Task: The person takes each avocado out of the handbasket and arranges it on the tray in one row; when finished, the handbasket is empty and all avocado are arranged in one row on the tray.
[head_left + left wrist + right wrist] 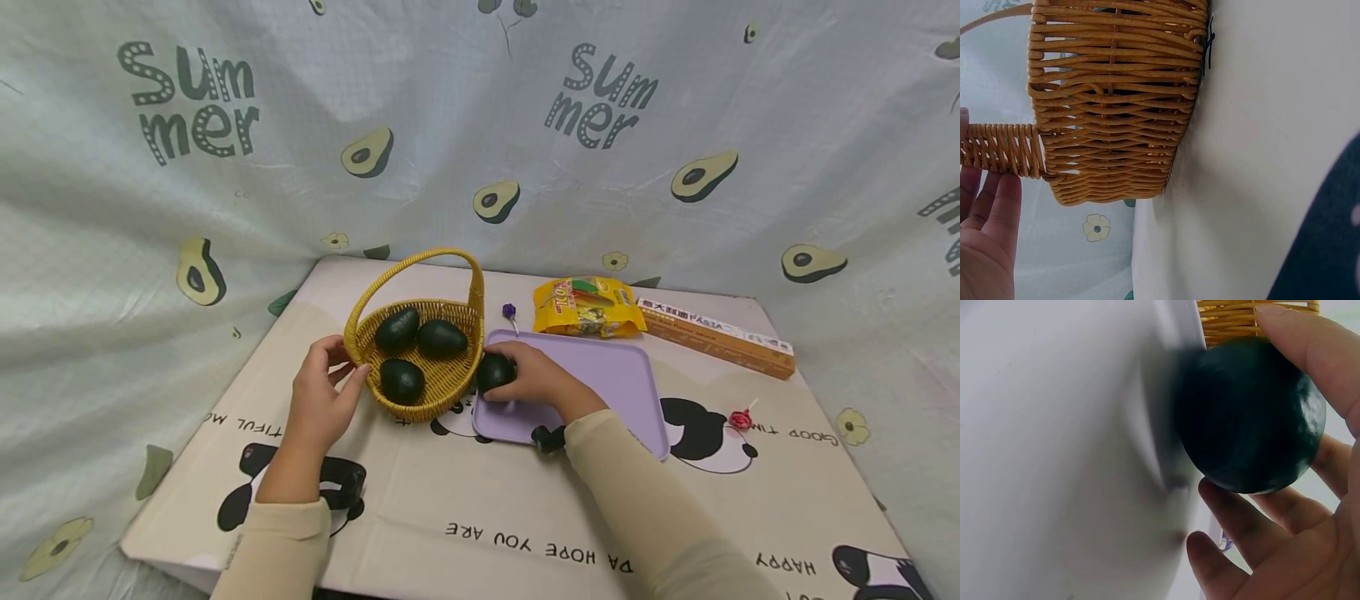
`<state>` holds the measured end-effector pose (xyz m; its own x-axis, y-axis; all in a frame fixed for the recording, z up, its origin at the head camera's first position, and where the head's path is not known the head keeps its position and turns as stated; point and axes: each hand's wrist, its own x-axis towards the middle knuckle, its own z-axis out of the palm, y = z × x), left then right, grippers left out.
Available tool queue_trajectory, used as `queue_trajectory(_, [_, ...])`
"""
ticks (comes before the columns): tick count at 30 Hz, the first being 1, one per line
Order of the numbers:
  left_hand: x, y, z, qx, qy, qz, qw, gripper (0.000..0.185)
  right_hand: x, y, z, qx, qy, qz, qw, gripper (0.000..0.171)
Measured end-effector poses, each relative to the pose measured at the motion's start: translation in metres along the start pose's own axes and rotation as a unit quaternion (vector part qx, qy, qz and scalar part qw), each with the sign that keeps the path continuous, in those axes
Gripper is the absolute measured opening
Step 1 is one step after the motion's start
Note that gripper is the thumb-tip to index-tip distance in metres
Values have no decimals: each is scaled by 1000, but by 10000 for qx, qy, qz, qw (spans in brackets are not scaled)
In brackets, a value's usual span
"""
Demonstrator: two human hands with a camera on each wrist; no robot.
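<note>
A yellow wicker basket point(442, 380) with an arched handle holds three dark avocados, one of them a front avocado point(402, 382). My left hand point(322, 396) pinches the base of the handle on the basket's left side; in the left wrist view the fingers lie behind the woven handle point(1004, 149). My right hand point(543, 379) grips another dark avocado point(495, 373) by the basket's right side, over the left edge of a lilac tray point(600, 367). The right wrist view shows thumb and fingers around this avocado point(1247, 419), partly hiding the basket wall behind it.
Behind the tray lies a yellow snack bag point(587, 307), with a long pasta box point(716, 340) to its right. A purple lollipop point(510, 312) lies between basket and bag. Far right is a red lollipop point(741, 418). A printed curtain point(420, 100) stands behind the table.
</note>
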<state>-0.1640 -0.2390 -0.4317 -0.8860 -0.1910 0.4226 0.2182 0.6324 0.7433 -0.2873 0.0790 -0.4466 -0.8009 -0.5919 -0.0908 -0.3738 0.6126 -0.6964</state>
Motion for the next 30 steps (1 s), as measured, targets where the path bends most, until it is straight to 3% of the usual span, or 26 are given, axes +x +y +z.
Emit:
queue_trajectory(22, [0,-2,-1,-4,19,40,10000,50,-14,-18,-15,59,307,33,9995,70])
queue_trajectory(30, [1,-1,-1,-66,18,27,10000,50,-18,-36,-23,398,420,-335,9978,70])
